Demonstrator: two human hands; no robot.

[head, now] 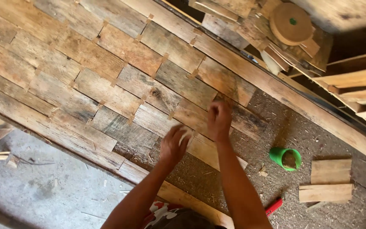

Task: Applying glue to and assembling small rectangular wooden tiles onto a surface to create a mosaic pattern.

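Rough, weathered wood fills most of the view: a panel [106,85] of short grey-brown planks laid in staggered rows, with small pale wooden slips wedged in the gaps between them. Nearest the camera, the left hand [172,146] curls its grip around a small pale piece of wood [185,135], holding it at the lower edge of the panel. Just beside it and slightly farther on, the right hand [219,121] rests on a dark plank, fingers bunched together; whether they pinch anything cannot be told. To the right, on a gritty sawdust-strewn board [242,169], stands a round green cup [285,158], with two flat rectangular wood blocks [329,180] near it and a red tool [273,206] lying closer in. A long smooth beam [276,89] borders the panel's far side. Beyond it lie a round wooden disc [292,23] and a heap of scrap offcuts.
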